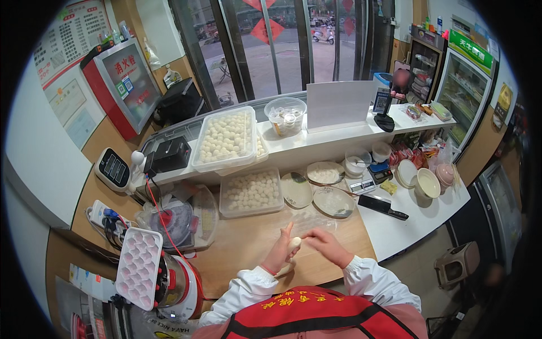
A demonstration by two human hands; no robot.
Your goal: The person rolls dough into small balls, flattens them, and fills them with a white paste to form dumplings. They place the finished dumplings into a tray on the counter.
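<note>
My left hand (275,254) is closed around a piece of white dough (294,243), whose rounded end sticks out of the fist above the wooden board (243,248). Just to its right is my right hand (330,248), its fingertips drawn together close beside that end; whether a small bit is between them is too small to make out. Below my left hand, more pale dough (287,269) shows in part against the board. Beyond my hands, the wood carries a dusting of white flour (319,224).
Ahead stand a lower plastic tub (251,213) and a raised one (223,165), both with several white balls. Plates (333,202), a kitchen scale (361,186) and a cleaver (375,204) lie to the right. An egg tray (138,263) rests on a red-and-white machine (183,305) at left.
</note>
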